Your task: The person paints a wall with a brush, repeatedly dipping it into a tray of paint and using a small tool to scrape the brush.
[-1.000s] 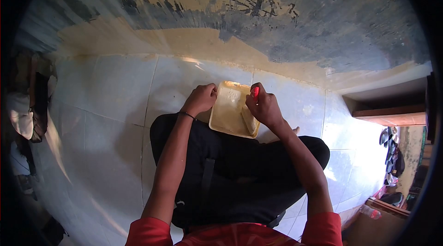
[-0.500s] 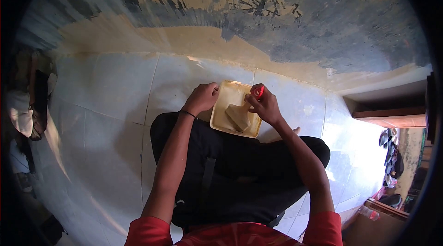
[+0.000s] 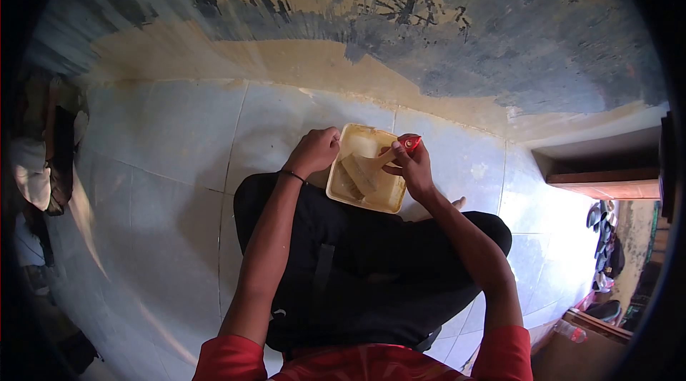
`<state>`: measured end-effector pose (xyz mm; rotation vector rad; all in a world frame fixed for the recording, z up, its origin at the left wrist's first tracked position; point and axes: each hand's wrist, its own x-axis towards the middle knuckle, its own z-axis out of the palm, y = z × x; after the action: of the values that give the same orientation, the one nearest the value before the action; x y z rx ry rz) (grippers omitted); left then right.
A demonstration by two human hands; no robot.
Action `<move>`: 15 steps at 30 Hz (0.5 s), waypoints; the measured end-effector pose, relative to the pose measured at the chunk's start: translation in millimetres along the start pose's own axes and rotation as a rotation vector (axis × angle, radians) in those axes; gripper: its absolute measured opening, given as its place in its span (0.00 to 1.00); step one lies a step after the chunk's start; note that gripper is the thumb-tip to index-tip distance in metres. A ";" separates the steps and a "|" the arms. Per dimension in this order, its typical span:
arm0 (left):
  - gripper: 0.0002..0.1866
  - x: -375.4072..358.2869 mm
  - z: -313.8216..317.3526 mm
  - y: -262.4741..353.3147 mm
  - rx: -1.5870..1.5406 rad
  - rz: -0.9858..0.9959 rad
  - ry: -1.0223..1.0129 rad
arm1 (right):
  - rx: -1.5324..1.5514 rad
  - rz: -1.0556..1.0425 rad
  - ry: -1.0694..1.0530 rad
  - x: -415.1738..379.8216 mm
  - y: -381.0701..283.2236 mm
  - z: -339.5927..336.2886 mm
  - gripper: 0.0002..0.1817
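A shallow cream tray [image 3: 394,204] lies on the tiled floor just in front of my crossed legs, with pale yellowish liquid in it. My right hand [image 3: 411,164] is closed round the red-tipped handle of a wide brush [image 3: 361,175], whose bristles are low over or in the tray, pointing to the lower left. At the tray's left edge, my left hand [image 3: 316,150] is closed with its fingers curled against the rim. Whether those fingers pinch the rim is hard to see, but they touch it.
Beyond the tray rises a wall [image 3: 400,74] with patchy grey-blue and beige paint. Cloths [image 3: 32,174] hang at the far left. To the right are a wooden ledge [image 3: 607,182], a row of footwear [image 3: 606,238] and a plastic bottle [image 3: 572,331].
My right hand has shifted slightly right and turned, swinging the brush head to the left and tilting it. The left hand and the tray have hardly moved.
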<state>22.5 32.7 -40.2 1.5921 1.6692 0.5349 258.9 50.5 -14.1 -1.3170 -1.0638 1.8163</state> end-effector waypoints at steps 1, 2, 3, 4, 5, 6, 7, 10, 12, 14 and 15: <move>0.10 0.5 0.4 -0.6 0.000 0.001 -0.001 | 0.020 0.016 0.003 1.9 0.9 -2.0 0.15; 0.10 1.1 0.8 -1.2 0.014 0.001 0.005 | 0.020 0.017 0.004 3.4 1.8 -4.3 0.15; 0.10 1.4 1.4 -2.1 0.027 0.000 0.011 | 0.021 0.021 -0.015 4.3 1.0 -5.1 0.16; 0.10 1.7 1.8 -3.0 0.027 0.000 0.010 | 0.020 0.024 -0.034 5.4 0.1 -5.8 0.16; 0.10 1.8 2.4 -4.0 0.024 0.007 0.013 | 0.020 0.025 -0.033 6.0 -1.1 -6.8 0.16; 0.10 1.8 2.2 -3.8 0.021 0.013 0.016 | -0.008 0.022 -0.084 5.3 -5.2 -6.4 0.16; 0.10 1.7 2.0 -3.5 0.020 0.012 0.017 | -0.035 0.019 -0.134 4.6 -9.3 -5.5 0.16; 0.10 0.9 1.1 -0.2 0.041 0.006 0.019 | -0.096 0.016 -0.284 2.7 -19.6 -2.5 0.17; 0.10 0.6 0.5 1.5 -0.009 -0.005 0.013 | -0.170 -0.023 -0.329 1.4 -25.8 0.8 0.17; 0.10 0.7 0.0 1.8 -0.010 -0.016 0.009 | -0.241 -0.061 -0.372 -0.6 -30.6 2.6 0.16; 0.10 0.4 -0.6 2.9 -0.011 -0.027 0.003 | -0.386 -0.119 -0.400 -2.0 -33.0 3.3 0.16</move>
<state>23.9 33.7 -37.8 1.5596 1.6840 0.5321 257.7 63.2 16.6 -1.0852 -1.7395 1.8905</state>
